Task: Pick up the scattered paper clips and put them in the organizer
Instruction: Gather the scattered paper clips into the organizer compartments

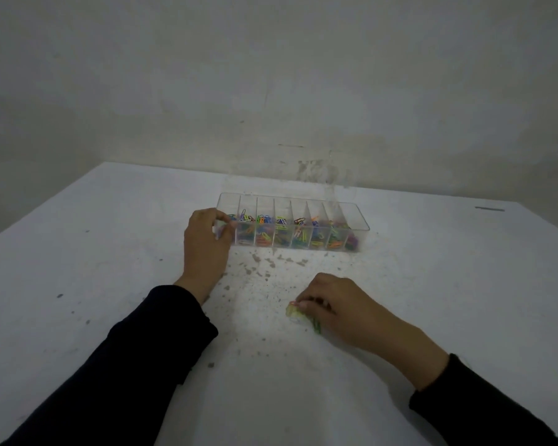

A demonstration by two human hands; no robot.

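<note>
On the near part of the white table (78, 284), the right hand (342, 310) rests knuckles-up with its fingers curled down onto a small cluster of yellow and green paper clips (300, 315); the clips lie on the tabletop under the fingertips, and whether any is lifted cannot be told. Both arms wear dark sleeves (136, 365). Beyond the hands, brown specks (264, 268) dot the surface. Farther back, the left hand (205, 243) is at the left end of the clear plastic organizer (351, 207), its fingers bent and pinched together against the front wall there; what they grip is too blurred to tell. The organizer's row of compartments holds many coloured clips (284, 230). A stained wall (271, 75) stands behind.
</note>
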